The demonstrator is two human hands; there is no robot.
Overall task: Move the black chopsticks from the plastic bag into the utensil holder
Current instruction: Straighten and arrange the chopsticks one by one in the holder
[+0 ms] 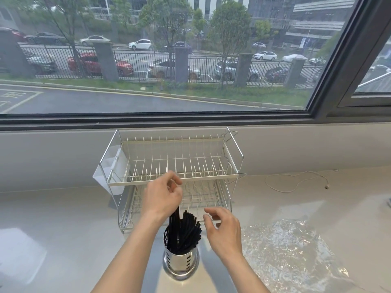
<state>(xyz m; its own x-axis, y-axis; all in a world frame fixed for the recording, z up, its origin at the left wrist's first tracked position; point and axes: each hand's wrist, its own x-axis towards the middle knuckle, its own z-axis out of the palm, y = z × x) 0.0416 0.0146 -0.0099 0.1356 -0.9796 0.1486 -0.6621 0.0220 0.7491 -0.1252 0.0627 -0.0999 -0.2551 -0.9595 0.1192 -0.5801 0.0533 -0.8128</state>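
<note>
A shiny perforated metal utensil holder (181,264) stands on the pale counter near me, filled with several black chopsticks (186,233) that lean to the right. My left hand (161,196) hovers above the holder, its fingers pinched on the tops of a few upright chopsticks whose lower ends are inside the holder. My right hand (222,229) floats just right of the holder, fingers apart and holding nothing. The clear plastic bag (289,256) lies crumpled and flat on the counter to the right; I see no chopsticks in it.
A two-tier wire dish rack (175,176) stands right behind the holder against the window ledge. A thin white cable (296,182) lies on the counter at the back right. A large window runs along the back.
</note>
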